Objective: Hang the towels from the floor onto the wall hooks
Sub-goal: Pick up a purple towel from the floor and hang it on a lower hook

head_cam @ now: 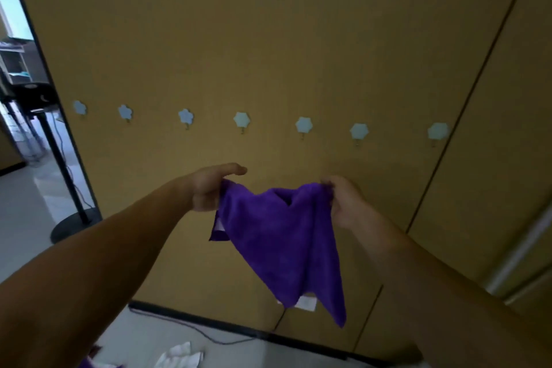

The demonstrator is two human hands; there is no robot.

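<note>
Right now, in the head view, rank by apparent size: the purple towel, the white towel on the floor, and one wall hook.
1. purple towel
2. white towel, cut off by the frame edge
3. wall hook

Both hands — left hand (209, 188), right hand (346, 203) — hold a purple towel (283, 236) below apparently bare wall hooks (242, 120).

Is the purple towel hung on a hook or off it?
Off. The left hand and right hand hold the purple towel by its top edge below the hooks, which are all bare.
</note>
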